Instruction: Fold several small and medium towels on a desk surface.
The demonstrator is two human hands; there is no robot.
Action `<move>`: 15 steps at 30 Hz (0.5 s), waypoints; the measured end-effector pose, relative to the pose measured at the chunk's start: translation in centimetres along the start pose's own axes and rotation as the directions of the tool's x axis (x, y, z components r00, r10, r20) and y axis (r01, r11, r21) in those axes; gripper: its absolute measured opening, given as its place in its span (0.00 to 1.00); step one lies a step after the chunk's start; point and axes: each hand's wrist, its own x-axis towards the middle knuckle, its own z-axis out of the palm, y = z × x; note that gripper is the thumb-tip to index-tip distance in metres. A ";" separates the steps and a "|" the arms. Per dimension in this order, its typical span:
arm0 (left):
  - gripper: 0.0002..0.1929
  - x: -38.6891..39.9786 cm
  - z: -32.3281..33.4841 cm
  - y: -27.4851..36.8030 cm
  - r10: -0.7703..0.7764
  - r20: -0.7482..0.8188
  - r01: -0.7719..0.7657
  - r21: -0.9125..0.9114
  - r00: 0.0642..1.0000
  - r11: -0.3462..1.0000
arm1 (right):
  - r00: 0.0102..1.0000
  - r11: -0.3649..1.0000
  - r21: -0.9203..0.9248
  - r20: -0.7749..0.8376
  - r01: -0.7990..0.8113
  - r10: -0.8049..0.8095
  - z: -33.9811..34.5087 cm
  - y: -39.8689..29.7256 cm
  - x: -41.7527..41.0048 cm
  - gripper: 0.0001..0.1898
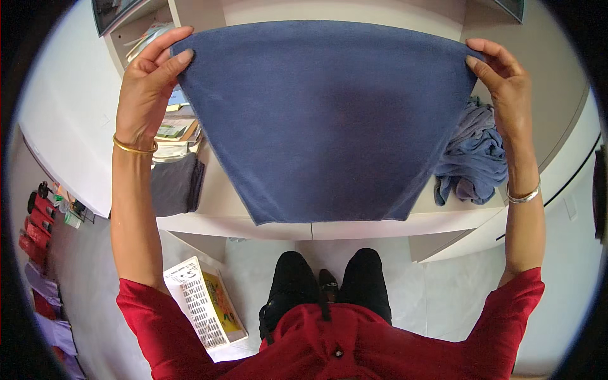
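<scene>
A blue cloth (304, 123), perhaps a towel, hangs spread out between my two hands above a pale desk. My left hand (156, 78) pinches its upper left corner between thumb and fingers. At the upper right corner, the thumb and fingers of my right hand (506, 76) grip the cloth the same way. The lower edge hangs near the desk's front edge; contact there is unclear. Behind my right forearm lies a crumpled heap of blue and grey cloths (475, 152). Beside my left forearm sits a folded dark grey cloth stack (175, 183).
Papers and booklets (178, 133) are piled on the desk (216, 190) at the left. More papers stand in a shelf (152, 38) above. A white perforated plastic basket (202, 304) rests on the floor left of my legs. Red and purple items (40, 228) line the far left.
</scene>
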 end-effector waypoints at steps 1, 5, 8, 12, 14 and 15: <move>0.17 -0.1 0.1 0.3 0.002 0.001 -0.002 0.026 1.000 1.000 | 1.000 1.000 0.004 0.002 0.002 -0.002 0.0 -0.2 -0.1 0.13; 0.16 -0.3 -0.4 1.1 0.048 -0.022 -0.043 0.193 0.999 0.980 | 0.988 0.985 -0.088 -0.036 0.148 -0.152 -0.2 -0.5 -0.4 0.13; 0.15 -0.2 -1.1 2.3 0.069 -0.004 -0.066 0.256 0.998 0.964 | 0.970 0.958 -0.161 -0.024 0.237 -0.244 -1.1 -0.3 0.0 0.12; 0.13 0.0 -1.7 2.6 0.111 0.007 -0.105 0.398 0.994 0.911 | 0.932 0.896 -0.266 0.034 0.356 -0.361 -1.3 -0.8 0.3 0.13; 0.13 0.5 -2.2 2.1 0.116 -0.023 -0.096 0.416 0.993 0.904 | 0.937 0.895 -0.279 0.061 0.348 -0.345 -1.1 0.2 0.6 0.11; 0.12 0.7 -2.5 1.6 0.103 0.000 -0.092 0.453 0.995 0.887 | 0.940 0.893 -0.292 0.086 0.342 -0.331 -0.8 0.6 0.9 0.10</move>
